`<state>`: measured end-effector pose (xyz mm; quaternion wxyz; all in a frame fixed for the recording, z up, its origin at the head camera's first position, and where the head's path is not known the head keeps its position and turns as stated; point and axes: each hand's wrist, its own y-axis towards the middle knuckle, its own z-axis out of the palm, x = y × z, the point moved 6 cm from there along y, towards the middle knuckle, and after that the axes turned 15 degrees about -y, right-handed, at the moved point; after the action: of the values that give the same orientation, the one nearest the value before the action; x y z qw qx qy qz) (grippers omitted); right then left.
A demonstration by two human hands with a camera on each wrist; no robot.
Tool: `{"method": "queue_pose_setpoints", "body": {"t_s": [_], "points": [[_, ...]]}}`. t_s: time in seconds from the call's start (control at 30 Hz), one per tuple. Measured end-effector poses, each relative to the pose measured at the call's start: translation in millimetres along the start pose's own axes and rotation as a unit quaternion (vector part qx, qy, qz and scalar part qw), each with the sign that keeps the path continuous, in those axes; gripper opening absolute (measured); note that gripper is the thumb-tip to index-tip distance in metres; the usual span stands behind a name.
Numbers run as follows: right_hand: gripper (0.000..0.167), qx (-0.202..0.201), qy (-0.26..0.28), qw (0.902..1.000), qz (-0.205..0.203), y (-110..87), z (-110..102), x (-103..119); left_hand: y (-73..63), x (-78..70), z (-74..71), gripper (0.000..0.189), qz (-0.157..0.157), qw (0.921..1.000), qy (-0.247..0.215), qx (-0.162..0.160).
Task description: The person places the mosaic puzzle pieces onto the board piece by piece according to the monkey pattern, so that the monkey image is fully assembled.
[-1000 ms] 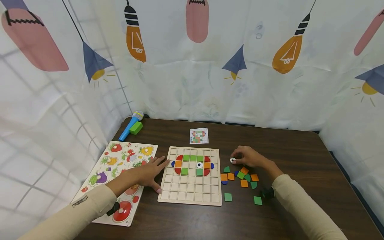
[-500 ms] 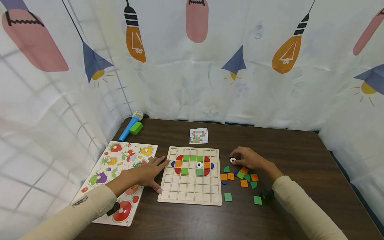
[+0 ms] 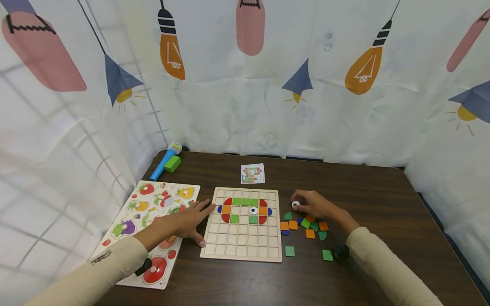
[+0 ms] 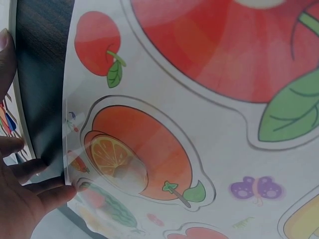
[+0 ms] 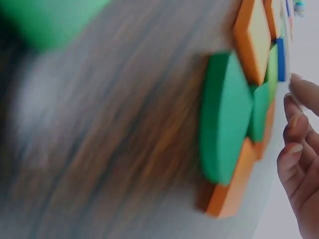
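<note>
My left hand (image 3: 189, 221) lies with spread fingers at the left edge of a wooden grid board (image 3: 241, 248). Red, green, orange and blue tiles and one white eye piece (image 3: 254, 211) sit on the board's upper half. To the right of the board, my right hand (image 3: 314, 204) pinches a second round eye piece (image 3: 295, 204), white with a dark centre, between thumb and fingertips. Just below that hand lies a loose cluster of tiles, including an orange square (image 3: 310, 233) and a green rounded tile (image 5: 224, 119). In the right wrist view the held piece is mostly hidden.
A fruit-picture puzzle board (image 3: 126, 250) lies on the left under my left forearm. A small pattern card (image 3: 252, 173) lies behind the grid board. At the back left are a blue toy microphone (image 3: 165, 161) and a green block (image 3: 172, 164). Single green squares (image 3: 289, 251) lie nearer me.
My right hand has shifted very slightly towards me, its fingers still at the eye piece. The left hand and the tiles on the board have stayed put.
</note>
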<state>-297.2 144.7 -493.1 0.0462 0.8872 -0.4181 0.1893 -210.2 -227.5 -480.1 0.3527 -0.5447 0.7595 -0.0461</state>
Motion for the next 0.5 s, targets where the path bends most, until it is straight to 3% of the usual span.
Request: {"method": "queue_pose_setpoints", "body": {"t_s": [0.23,0.5], "points": [[0.03,0.001,0.025,0.9995,-0.02,5.1,-6,24,-1.0,0.0,0.7,0.119,0.001,1.0,-0.005,-0.001],[0.031,0.053,0.064,0.9956,-0.043,16.9,-3,51,0.3,1.3,0.1,0.118,-0.005,1.0,-0.003,0.002]]}}
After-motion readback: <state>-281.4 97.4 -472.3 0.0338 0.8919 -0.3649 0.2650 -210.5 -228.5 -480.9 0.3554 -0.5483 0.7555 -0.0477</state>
